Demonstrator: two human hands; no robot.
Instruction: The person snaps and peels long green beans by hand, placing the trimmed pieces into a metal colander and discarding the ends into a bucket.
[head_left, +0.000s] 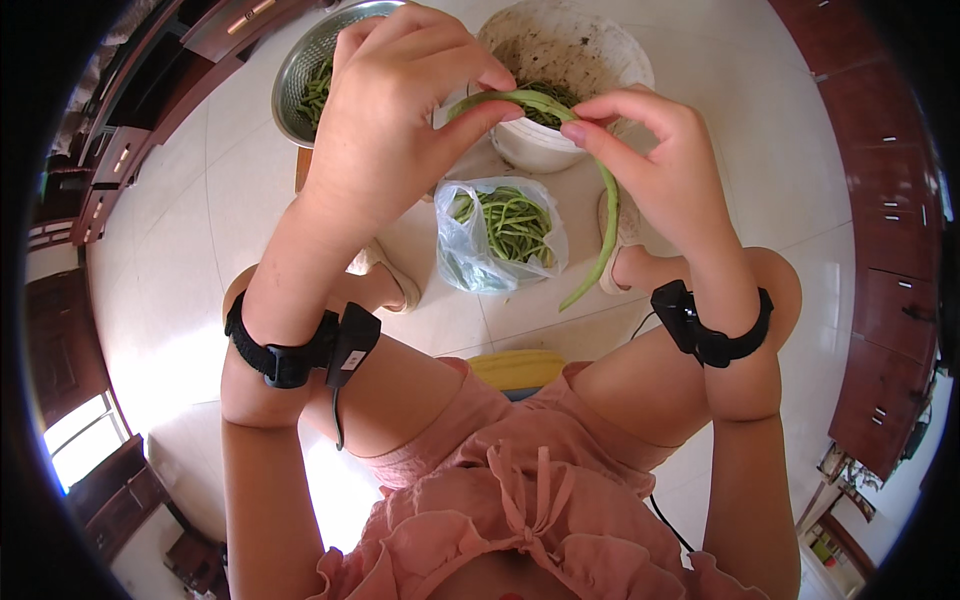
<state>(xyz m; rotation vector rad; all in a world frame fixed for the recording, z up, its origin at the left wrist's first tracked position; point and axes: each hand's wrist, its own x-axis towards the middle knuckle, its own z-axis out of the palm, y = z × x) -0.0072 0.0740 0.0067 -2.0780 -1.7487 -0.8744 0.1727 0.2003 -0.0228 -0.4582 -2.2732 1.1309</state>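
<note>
A long green bean is stretched between my hands, its free end hanging down to the right. My left hand pinches it between thumb and fingers. My right hand grips it a short way along with thumb and fingertips. Below and behind them, a white bucket with a dirt-speckled inside holds green material. A metal colander at the upper left holds green pieces, partly hidden by my left hand. An open translucent plastic bag full of long beans sits on the floor below my hands.
My bare thighs and slippered feet frame the bag on the tiled floor. Something yellow lies between my legs. Dark wooden cabinets line the right side, with more furniture at the left. Black straps circle both forearms.
</note>
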